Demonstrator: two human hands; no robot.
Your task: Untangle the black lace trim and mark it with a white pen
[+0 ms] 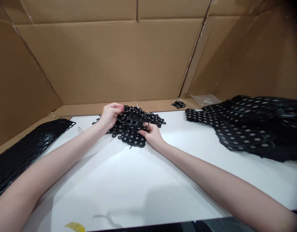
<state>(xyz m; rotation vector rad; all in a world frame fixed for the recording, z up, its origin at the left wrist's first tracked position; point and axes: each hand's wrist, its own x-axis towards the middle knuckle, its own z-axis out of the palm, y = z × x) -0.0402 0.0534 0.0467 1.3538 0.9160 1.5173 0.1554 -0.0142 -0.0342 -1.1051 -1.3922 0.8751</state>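
Right-hand grip [154,135]: narrow, thumb and fingers on the near right edge of a ring pile [132,138], black links between them. Left-hand grip [110,115]: fingers bunched at the pile's upper left, blurred; cannot tell whether it holds anything. Ring pile: between both grips, toward the far side of the white desk [129,180]; irregular, long axis crosswise, one rounded lobe pointing toward the wearer; black, glossy, joined round loops. Beyond, right: small ring cluster [178,104], same loops, on cardboard [163,103]. Far right: black perforated sheeting [245,125], draped, round holes. Left: long, shiny black stack [34,145], running obliquely.
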